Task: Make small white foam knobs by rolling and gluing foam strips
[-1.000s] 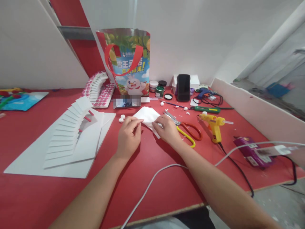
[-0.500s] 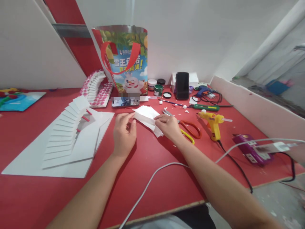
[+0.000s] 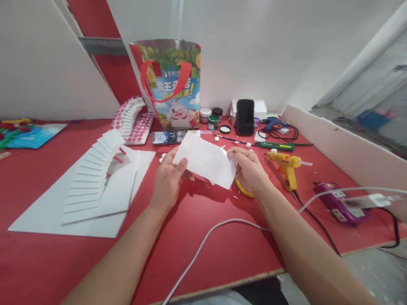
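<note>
A white sheet of paper (image 3: pixel 206 159) is held up above the red table, tilted, with its broad face towards me. My left hand (image 3: pixel 170 176) pinches its left end, thumb on top and fingers beneath. At the opposite end my right hand (image 3: pixel 249 167) grips the edge between thumb and fingers. Part of a second layer peeks out under the lower edge. Just below my right hand shows the yellow handle (image 3: pixel 244 188) of a pair of scissors, the rest hidden by the hand and paper.
A fan-shaped staircase of white strips (image 3: pixel 85 182) stands on white boards at left. Right of my hands lie a yellow hot glue gun (image 3: pixel 288 167) and a purple pack (image 3: pixel 338 203). A white cable (image 3: pixel 206 237) crosses the front. Behind stand a printed bag (image 3: pixel 174 93), paint jars (image 3: pixel 213 122) and a phone (image 3: pixel 245 117).
Both hands have lifted the white paper off the table and drawn it nearer. The left hand now grips its left end, and the paper's broad face is turned towards me.
</note>
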